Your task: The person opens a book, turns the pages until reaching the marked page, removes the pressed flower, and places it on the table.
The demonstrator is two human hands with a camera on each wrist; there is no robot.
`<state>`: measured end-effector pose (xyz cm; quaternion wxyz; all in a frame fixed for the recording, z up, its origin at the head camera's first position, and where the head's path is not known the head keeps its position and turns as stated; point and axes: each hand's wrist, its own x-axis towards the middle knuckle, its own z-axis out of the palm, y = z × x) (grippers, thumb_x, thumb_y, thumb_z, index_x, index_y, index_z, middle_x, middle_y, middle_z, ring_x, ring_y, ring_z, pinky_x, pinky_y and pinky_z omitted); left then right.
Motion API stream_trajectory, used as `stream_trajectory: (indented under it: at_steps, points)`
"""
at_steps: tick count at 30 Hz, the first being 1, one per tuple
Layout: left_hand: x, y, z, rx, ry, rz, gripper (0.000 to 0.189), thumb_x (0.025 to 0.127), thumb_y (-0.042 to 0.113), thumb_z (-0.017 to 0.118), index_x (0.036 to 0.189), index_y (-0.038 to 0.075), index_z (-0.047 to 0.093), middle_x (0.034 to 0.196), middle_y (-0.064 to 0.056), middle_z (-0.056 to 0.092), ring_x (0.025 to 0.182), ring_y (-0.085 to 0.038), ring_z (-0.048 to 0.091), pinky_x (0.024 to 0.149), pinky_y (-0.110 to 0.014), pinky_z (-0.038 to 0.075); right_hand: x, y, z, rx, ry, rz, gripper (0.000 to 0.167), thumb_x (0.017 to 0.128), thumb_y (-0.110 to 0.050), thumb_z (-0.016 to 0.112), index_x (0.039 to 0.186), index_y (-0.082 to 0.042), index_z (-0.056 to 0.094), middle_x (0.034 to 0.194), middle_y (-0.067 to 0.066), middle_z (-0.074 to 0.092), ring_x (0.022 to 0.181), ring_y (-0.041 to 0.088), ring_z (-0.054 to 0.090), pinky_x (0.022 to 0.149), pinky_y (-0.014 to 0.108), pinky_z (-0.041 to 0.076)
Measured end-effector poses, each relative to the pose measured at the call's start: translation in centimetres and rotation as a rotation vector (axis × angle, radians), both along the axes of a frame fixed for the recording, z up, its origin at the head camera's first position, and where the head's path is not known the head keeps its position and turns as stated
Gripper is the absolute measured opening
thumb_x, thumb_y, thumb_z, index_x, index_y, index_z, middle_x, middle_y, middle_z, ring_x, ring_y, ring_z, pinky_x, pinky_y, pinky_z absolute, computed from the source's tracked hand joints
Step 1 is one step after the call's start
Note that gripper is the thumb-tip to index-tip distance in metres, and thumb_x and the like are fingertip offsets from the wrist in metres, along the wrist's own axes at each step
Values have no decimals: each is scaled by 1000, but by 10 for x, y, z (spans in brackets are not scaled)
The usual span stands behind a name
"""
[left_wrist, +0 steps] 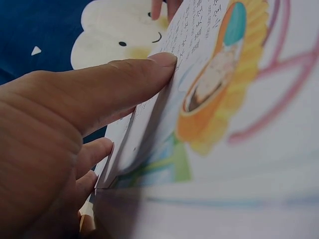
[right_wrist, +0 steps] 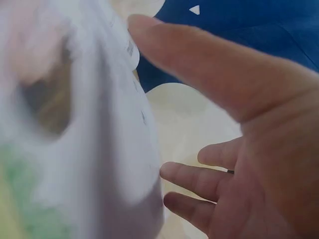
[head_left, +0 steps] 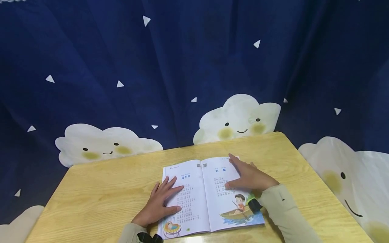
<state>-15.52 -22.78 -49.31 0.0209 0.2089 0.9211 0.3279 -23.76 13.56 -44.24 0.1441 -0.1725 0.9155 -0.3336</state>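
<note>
An open picture book (head_left: 204, 206) lies on the wooden table, printed with text and coloured drawings on both pages. My left hand (head_left: 159, 204) rests on the left page with its fingers spread. In the left wrist view, the left thumb (left_wrist: 127, 84) lies on the paper above a drawing of a baby in an orange cradle. Over the outer side of the right page is my right hand (head_left: 250, 177), fingers extended and apart. The right wrist view shows the right thumb (right_wrist: 194, 57) above the curving page, with the other fingertips near its edge.
The light wooden table (head_left: 112, 189) spreads out on both sides of the book. Behind it hangs a dark blue curtain (head_left: 182, 67) with white triangles and smiling clouds. Small black devices sit at the left wrist (head_left: 146, 237) and the right wrist (head_left: 254, 204).
</note>
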Motion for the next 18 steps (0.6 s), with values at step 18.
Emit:
stream_trajectory:
  at_steps: [18]
  points:
    - [2, 0, 0, -1, 17, -1, 65, 81, 49, 72, 139, 27, 54, 157, -6, 27, 147, -35, 9, 112, -59, -2, 1, -1, -13, 81, 42, -31, 130, 59, -60, 83, 156, -9, 13, 160, 12, 16, 147, 37, 2, 108, 64, -15]
